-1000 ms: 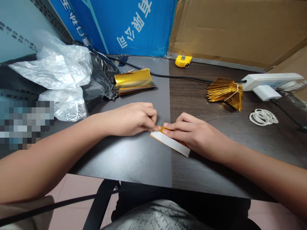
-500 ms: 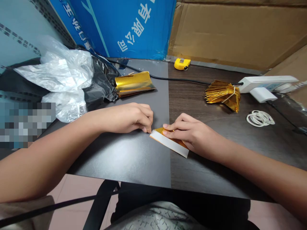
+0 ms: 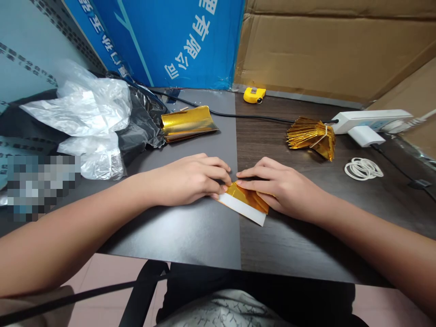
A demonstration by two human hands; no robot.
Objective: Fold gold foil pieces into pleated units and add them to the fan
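Fingers of L hand (image 3: 190,180) & R hand (image 3: 284,188) pinch gold strip (image 3: 248,201); long axis far-left to near-right.

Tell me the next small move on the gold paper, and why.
Probably run the right hand along the fold to flatten it: the gold paper looks wrinkled, the left hand pinches its end, and the right rests on top.
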